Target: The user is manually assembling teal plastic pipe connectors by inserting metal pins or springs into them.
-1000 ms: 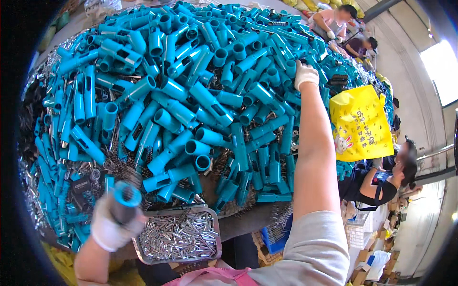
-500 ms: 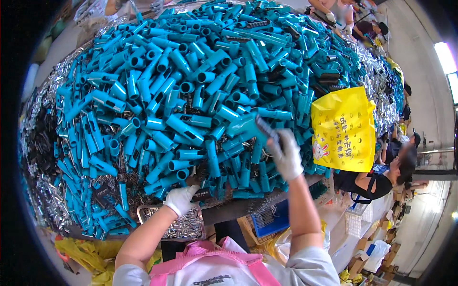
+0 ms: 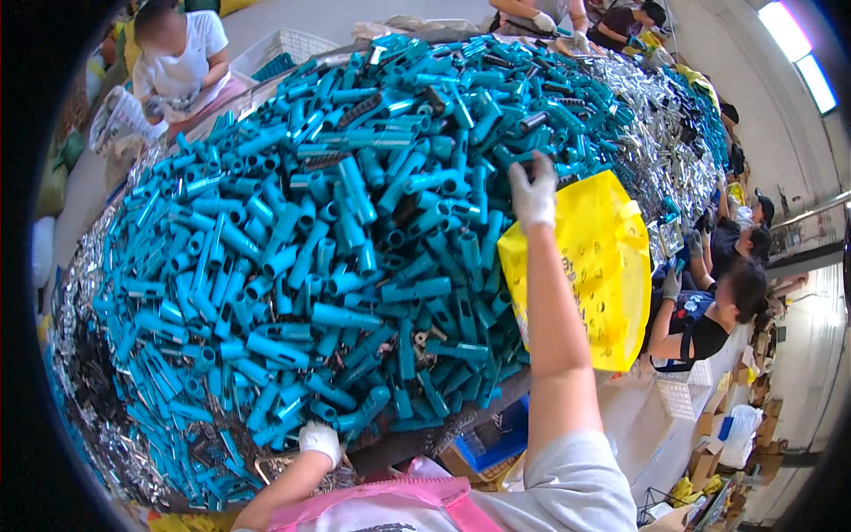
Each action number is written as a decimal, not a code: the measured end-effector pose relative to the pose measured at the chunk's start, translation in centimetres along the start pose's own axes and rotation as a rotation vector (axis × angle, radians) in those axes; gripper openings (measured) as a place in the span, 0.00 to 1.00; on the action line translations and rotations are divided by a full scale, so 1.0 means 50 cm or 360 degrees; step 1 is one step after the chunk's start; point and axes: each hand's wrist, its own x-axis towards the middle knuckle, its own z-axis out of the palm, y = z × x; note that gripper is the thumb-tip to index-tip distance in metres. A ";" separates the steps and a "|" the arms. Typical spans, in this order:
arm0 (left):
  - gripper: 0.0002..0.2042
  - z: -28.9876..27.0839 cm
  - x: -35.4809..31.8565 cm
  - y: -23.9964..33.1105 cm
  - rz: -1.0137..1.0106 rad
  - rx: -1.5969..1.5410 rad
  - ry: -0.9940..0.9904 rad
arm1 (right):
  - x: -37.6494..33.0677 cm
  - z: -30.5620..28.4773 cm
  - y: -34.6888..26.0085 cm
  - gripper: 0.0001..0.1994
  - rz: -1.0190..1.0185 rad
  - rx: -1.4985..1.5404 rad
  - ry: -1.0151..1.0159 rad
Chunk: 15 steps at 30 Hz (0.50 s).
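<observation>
A big heap of teal plastic tubes [image 3: 337, 266] covers the table in front of me. My right hand [image 3: 533, 191], in a white glove, is stretched far out over the heap beside a yellow plastic bag [image 3: 594, 266]. Its fingers curl around a small dark piece at the heap's right side. My left hand [image 3: 319, 441], also gloved, rests low at the near edge of the heap, just above a metal tray [image 3: 266, 468] of small silver parts. Its fingers are bent, and I cannot make out whether it holds anything.
Silver metal parts lie in piles at the far right [image 3: 656, 133] and along the left rim [image 3: 80, 293]. A person in a white shirt [image 3: 182, 53] sits at the far left, other people [image 3: 709, 310] work on the right. A blue crate [image 3: 496, 439] stands under the table.
My right arm has reached further out, beside the yellow bag, with the dark piece. My left hand has dropped from holding a teal tube to the heap's near edge.
</observation>
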 end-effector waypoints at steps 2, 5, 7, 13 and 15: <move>0.24 -0.082 -0.034 -0.025 -0.0043 -0.0130 -0.0198 | 0.102 -0.010 0.013 0.35 0.0289 -0.0502 0.0184; 0.26 -0.325 -0.053 -0.054 0.0351 -0.0232 -0.0338 | 0.200 -0.026 0.091 0.45 0.0814 -0.0532 0.0008; 0.24 -0.546 -0.065 -0.050 0.0532 -0.0150 -0.0261 | 0.220 -0.037 0.091 0.50 0.0859 -0.0782 -0.0235; 0.33 -0.960 0.222 0.055 0.1109 -0.1274 0.1345 | 0.261 -0.043 0.123 0.54 0.0676 -0.0805 -0.0693; 0.47 -1.079 0.352 0.090 0.0609 -0.0896 0.1496 | 0.271 -0.031 0.133 0.55 0.0605 -0.0862 -0.0858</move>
